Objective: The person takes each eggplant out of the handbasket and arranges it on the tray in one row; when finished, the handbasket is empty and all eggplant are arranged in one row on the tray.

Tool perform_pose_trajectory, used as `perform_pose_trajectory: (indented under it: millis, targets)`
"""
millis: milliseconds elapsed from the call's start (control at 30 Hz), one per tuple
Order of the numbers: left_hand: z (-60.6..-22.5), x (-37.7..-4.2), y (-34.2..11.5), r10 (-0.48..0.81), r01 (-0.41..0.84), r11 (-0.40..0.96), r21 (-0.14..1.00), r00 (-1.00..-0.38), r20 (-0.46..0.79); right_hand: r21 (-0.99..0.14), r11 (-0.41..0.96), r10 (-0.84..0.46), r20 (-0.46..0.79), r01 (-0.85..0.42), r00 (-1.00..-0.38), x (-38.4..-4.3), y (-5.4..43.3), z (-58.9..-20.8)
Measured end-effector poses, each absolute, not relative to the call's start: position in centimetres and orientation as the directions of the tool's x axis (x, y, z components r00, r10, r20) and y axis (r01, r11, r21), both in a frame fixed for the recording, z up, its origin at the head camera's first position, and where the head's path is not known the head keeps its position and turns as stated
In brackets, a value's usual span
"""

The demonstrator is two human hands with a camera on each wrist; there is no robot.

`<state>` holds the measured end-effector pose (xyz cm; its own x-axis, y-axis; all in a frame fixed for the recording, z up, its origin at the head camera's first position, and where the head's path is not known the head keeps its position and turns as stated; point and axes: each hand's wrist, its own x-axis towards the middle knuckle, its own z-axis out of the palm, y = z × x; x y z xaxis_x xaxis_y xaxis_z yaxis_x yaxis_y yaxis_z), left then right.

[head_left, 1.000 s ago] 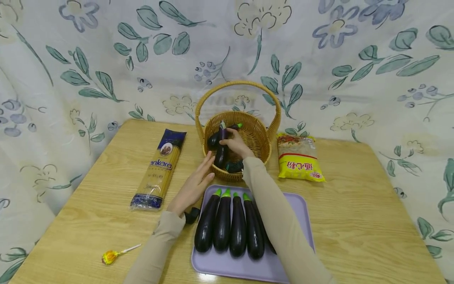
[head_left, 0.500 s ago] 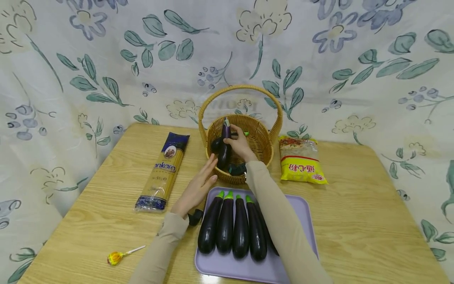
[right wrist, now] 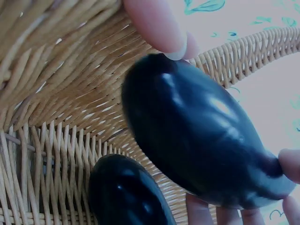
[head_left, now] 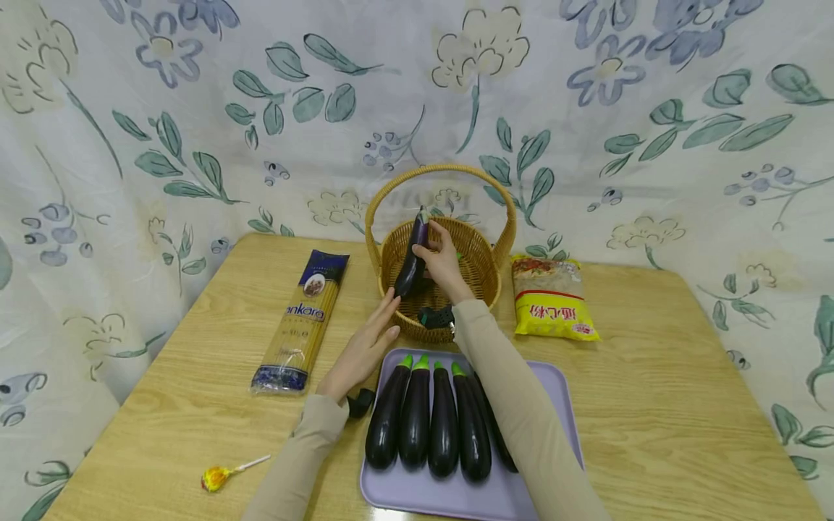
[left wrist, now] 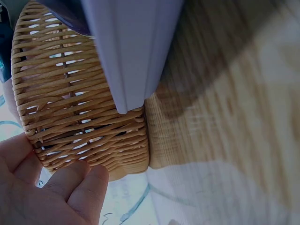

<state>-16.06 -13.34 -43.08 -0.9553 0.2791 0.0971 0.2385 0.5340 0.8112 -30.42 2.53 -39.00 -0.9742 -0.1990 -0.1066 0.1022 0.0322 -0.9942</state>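
Observation:
My right hand (head_left: 444, 262) grips a dark purple eggplant (head_left: 413, 260) near its stem end, tilted over the wicker basket (head_left: 478, 278). In the right wrist view this eggplant (right wrist: 187, 136) fills the middle, and a second eggplant (right wrist: 126, 192) lies lower in the basket. My left hand (head_left: 365, 351) reaches to the basket's near left side, fingers extended. In the left wrist view its fingers (left wrist: 89, 187) rest against the woven wall (left wrist: 70, 98). Close to the held eggplant's rounded end is a fingertip (right wrist: 159, 28); whether it touches is unclear.
A lilac tray (head_left: 554, 405) with several eggplants (head_left: 413, 423) stands in front of the basket. At left lie a pack of spaghetti (head_left: 302, 322) and a lollipop (head_left: 218, 477). A yellow bag of pasta (head_left: 554, 300) sits right of the basket, by the floral cloth (head_left: 586, 145).
My right hand has raised the eggplant from inside the basket, and its stem end now leans further right. The left hand stays at the basket's side. The head view has shifted slightly.

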Motion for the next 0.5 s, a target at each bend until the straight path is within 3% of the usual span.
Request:
perform_pose_trajectory:
  millis: [500]
  targets:
    - [-43.5,-16.2,-13.4,0.281,0.247,0.546,0.801,-0.954,0.103,-0.999,0.037,-0.15,-0.027,0.022,-0.988,-29.7,3.7,-38.1]
